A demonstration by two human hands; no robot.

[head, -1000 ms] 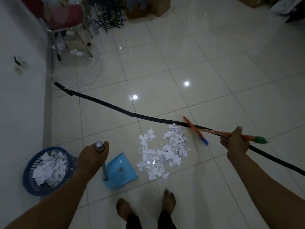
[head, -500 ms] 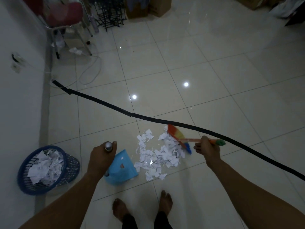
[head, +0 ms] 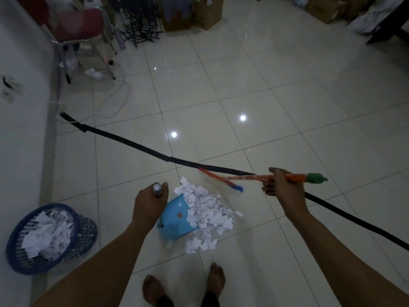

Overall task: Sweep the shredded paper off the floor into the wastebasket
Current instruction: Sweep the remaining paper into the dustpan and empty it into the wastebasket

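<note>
A heap of white shredded paper (head: 208, 209) lies on the tiled floor, partly on the lip of a light blue dustpan (head: 174, 220). My left hand (head: 148, 207) grips the metal top of the dustpan's upright handle (head: 157, 189). My right hand (head: 281, 187) holds the orange stick of a small broom (head: 223, 180), whose red and blue head is blurred just right of the heap. A blue mesh wastebasket (head: 13, 247) holding shredded paper stands at the lower left by the wall.
A black taped cable strip (head: 137, 147) runs across the floor from the left wall to the right edge. A red chair (head: 77, 25), a white cord, a wire rack (head: 141, 23) and cardboard boxes (head: 208, 14) stand at the back. My bare feet (head: 183, 284) are at the bottom.
The broom swept left into the heap, then swung back right. Paper has been pushed onto the dustpan, which now sits closer under the heap.
</note>
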